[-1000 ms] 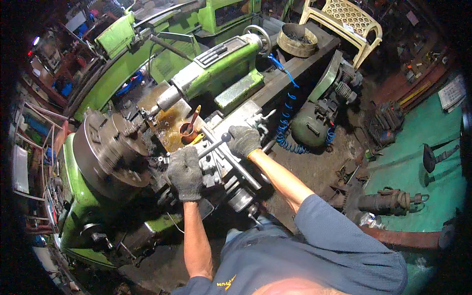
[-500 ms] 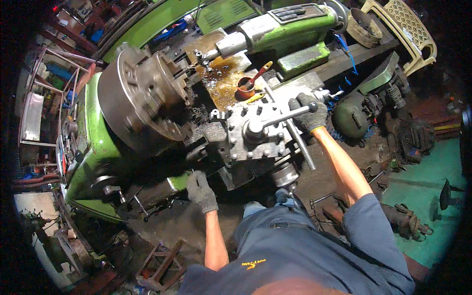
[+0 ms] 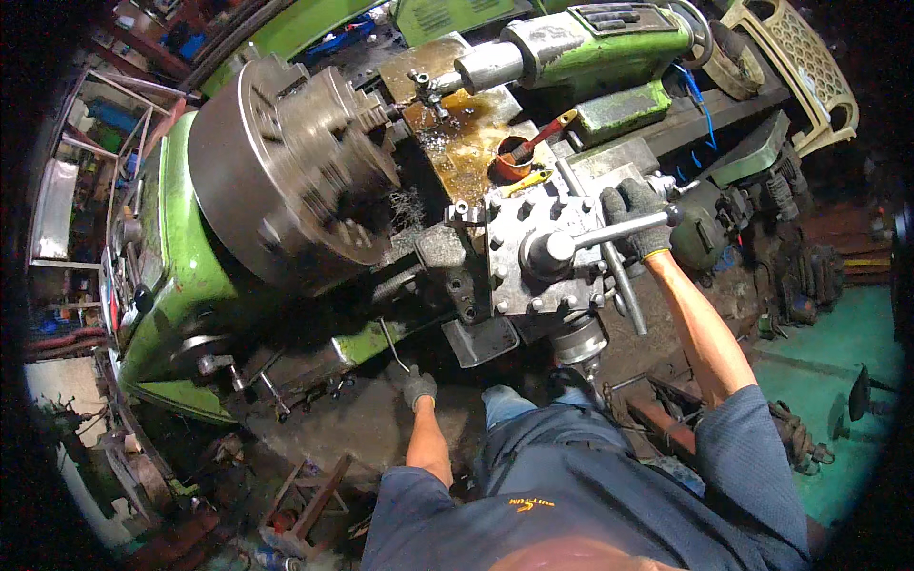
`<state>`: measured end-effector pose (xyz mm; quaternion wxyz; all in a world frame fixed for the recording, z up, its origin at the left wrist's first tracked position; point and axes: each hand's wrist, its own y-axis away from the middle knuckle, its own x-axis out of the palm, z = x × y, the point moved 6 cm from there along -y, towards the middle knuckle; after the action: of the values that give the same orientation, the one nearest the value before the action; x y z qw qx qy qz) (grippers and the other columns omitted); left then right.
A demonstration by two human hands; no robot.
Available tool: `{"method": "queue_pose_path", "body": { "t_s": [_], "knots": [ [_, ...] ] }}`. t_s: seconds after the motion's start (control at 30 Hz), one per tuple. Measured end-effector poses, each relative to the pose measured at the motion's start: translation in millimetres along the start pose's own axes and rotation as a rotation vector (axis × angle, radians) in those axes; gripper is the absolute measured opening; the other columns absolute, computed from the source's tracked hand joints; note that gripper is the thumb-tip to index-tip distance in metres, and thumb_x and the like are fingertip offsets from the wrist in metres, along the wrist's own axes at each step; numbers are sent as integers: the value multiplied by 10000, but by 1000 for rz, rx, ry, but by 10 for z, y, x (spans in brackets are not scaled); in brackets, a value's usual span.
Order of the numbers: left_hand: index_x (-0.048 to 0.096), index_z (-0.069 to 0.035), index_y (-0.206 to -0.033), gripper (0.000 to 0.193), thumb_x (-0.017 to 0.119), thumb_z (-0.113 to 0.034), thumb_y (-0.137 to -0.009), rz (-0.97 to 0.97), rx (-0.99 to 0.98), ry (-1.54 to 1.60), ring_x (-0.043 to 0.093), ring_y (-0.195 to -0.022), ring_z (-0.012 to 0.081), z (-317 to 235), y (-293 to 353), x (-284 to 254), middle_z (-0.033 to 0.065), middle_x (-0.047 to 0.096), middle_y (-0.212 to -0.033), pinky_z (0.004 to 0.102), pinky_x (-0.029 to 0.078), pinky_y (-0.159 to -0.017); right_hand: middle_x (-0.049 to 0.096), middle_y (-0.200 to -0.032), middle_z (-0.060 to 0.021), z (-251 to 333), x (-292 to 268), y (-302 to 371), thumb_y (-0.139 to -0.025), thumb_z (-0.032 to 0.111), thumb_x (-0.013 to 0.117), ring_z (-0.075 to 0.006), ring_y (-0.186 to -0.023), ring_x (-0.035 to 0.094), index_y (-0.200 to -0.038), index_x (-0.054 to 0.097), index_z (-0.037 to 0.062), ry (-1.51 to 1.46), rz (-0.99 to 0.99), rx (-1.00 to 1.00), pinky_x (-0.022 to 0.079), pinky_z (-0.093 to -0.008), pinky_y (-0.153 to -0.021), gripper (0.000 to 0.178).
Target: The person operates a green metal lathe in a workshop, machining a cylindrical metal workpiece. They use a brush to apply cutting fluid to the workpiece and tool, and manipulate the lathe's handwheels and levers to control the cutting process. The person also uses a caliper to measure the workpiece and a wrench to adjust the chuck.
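My left hand (image 3: 419,388), in a dark grey glove, is closed around the lower end of a thin bent metal rod (image 3: 392,344) in front of the green lathe bed. My gloved right hand (image 3: 636,211) is under the long tool post lever (image 3: 619,231), which crosses over it. Its fingers look curled, but what lies beneath them is hidden. The square tool post (image 3: 514,285), ringed with bolts, stands to its left. Farther left, the big lathe chuck (image 3: 324,171) is blurred, as if spinning.
A red cup (image 3: 514,164) with a brush (image 3: 547,133) in it stands on the oily carriage, beside a yellow-handled brush (image 3: 528,183). Metal shavings (image 3: 407,209) hang by the chuck. The green tailstock (image 3: 609,57) is at the back; a beige plastic stool (image 3: 800,71) is far right.
My left hand has drawn back toward my body and now grips the thin rod. My right hand stays by the tool post lever. The view has shifted, and the chuck is blurred in both frames.
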<state>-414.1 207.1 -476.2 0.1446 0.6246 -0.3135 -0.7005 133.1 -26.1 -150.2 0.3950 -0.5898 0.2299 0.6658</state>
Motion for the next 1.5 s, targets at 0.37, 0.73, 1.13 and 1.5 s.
{"method": "queue_pose_path", "body": {
  "t_s": [0.37,0.73,1.13,1.5],
  "knots": [
    [531,-268,-1462,614,543,-426,-869,282,-4,236,521,-1345,371,654,-760,900,120,541,-1486,468,413,-1116,697,-860,-191,113,-191,-32,-908,408,609,-381,-819,690,-871,703,83,-155,-14,123,539,-478,-741,340],
    [634,-185,-1336,510,590,-397,-875,325,87,0,541,-1308,379,452,-819,680,153,583,-1423,475,455,-1064,675,-863,-166,144,-178,-30,-934,338,607,-362,-816,666,-885,691,54,-79,-20,91,516,-476,-727,300],
    [596,-360,-1399,563,602,-353,-836,159,-35,325,640,-1184,367,543,-561,826,186,653,-1325,478,503,-975,686,-903,-212,151,-288,-17,-913,409,613,-384,-864,669,-869,688,27,-119,14,189,524,-472,-776,392],
    [578,-316,-1399,545,640,-367,-859,94,3,209,651,-1068,454,441,-165,632,272,639,-1220,524,519,-890,674,-847,-218,216,-352,-20,-884,381,620,-395,-824,658,-832,702,41,-172,-57,138,520,-478,-745,354]
  ]
}}
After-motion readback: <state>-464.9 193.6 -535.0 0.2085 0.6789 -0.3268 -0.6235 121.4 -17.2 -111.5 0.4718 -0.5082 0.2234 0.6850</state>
